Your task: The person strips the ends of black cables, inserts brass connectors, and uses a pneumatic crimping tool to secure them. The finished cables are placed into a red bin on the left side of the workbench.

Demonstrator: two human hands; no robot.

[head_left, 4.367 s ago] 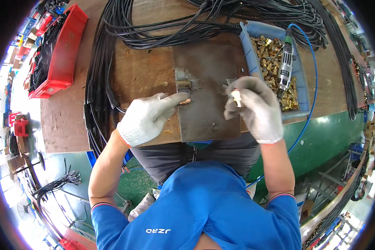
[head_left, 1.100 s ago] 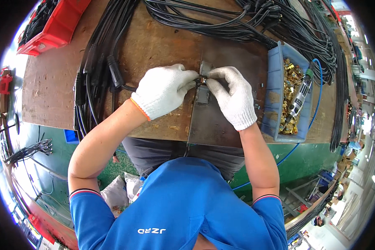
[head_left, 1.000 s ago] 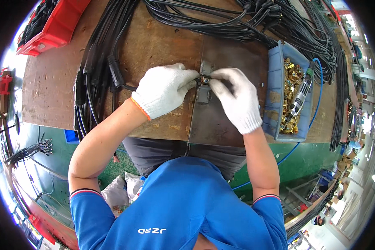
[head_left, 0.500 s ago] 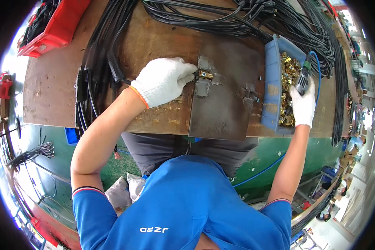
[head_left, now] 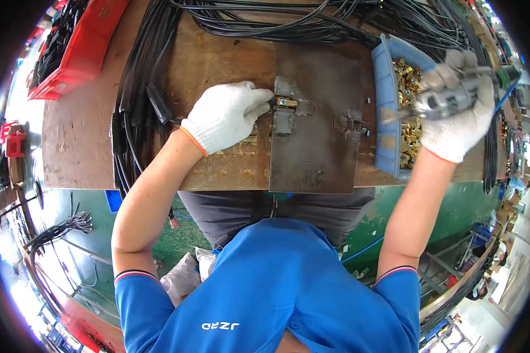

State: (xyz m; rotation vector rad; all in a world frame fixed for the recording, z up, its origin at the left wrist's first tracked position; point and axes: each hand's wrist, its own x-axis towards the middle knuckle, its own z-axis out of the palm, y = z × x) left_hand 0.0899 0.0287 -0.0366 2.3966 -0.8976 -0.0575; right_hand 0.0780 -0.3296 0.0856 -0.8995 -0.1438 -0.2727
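My left hand [head_left: 221, 117], in a white glove with an orange cuff, pinches a black cable at its brass end fitting [head_left: 286, 103]. That fitting lies in a small holder at the left edge of a dark metal plate [head_left: 315, 156]. In my gloved right hand [head_left: 458, 134] is a grey air screwdriver [head_left: 444, 101], blurred by motion, with a blue hose at its green rear end. Its tip points left, above the blue bin [head_left: 385, 88] of brass fittings [head_left: 407, 76]. A thick black sleeve [head_left: 158, 101] on the cable rests left of my left hand.
Bundles of black cable [head_left: 247, 26] run along the far side and left of the wooden table [head_left: 76, 147]. A red bin [head_left: 79, 59] with black parts stands at the far left. A second holder [head_left: 350, 125] sits at the plate's right side.
My right hand has lifted the screwdriver off the bin's right side and swung it from upright to lying level, tip to the left. My left hand keeps its pinch by the brass fitting.
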